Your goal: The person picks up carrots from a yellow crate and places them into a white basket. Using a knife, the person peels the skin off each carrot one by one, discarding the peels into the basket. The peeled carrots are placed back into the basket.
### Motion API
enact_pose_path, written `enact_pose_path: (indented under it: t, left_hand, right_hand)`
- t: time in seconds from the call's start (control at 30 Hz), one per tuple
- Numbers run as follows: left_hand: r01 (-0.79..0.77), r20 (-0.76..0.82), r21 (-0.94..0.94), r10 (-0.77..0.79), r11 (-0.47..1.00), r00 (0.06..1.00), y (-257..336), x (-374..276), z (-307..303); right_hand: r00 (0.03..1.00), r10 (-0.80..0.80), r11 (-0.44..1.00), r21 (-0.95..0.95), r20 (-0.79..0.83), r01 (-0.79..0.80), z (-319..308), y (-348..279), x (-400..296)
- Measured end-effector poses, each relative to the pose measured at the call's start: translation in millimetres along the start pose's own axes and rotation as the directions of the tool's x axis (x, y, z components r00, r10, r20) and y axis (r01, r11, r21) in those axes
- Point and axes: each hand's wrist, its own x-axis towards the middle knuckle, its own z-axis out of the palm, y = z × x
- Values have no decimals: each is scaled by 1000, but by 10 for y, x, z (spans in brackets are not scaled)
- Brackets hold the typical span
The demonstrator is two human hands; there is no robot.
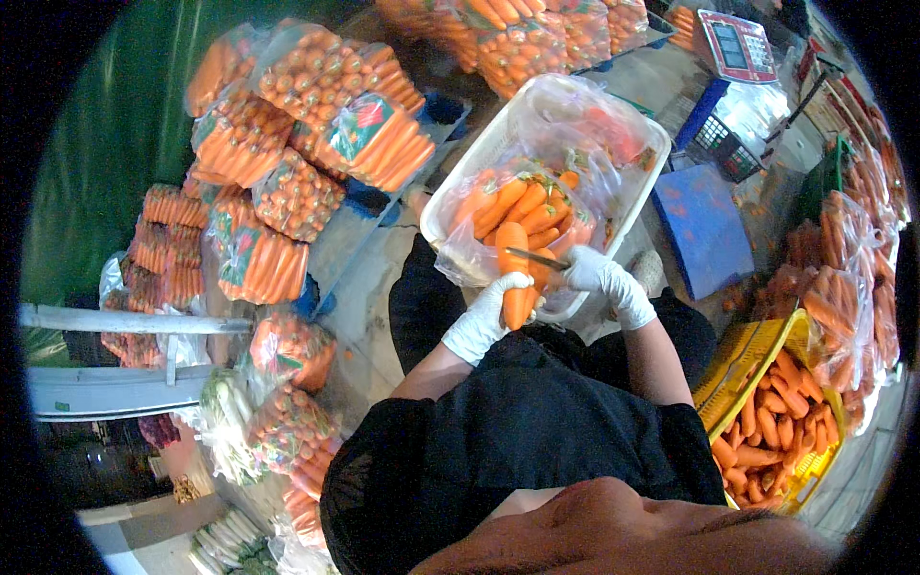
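Note:
My left hand [491,310], in a white glove, grips a large carrot [513,269] that points up and away from me. A second carrot [539,277] lies close against it, partly hidden by the knife. In my gloved right hand [606,282] is a knife [537,258], its blade crossing over the carrots; the handle is mostly hidden in the fist. Both hands are at the near edge of a white plastic crate [650,169]. Inside the crate, an open clear plastic bag [460,262] holds several loose carrots [530,205] with green-tinged tops.
Bagged carrots [280,180] are stacked to the left on blue pallets, with more bags at the back [525,50]. White radishes [228,417] lie at lower left. A yellow crate of carrots [776,424] stands at right, near a blue board [703,230] and a digital scale [737,47].

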Motion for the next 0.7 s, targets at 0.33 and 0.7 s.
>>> enact_pose_path:
  t: [0.33,0.7]
  left_hand:
    - [65,197,-132,-38,989,980,52,6,-107]
    - [9,226,-236,46,972,973,61,6,-61]
  right_hand:
    - [995,94,989,114,33,-97,-67,-221,-112]
    - [982,103,882,-442,-157,-163,200,-628,-242]
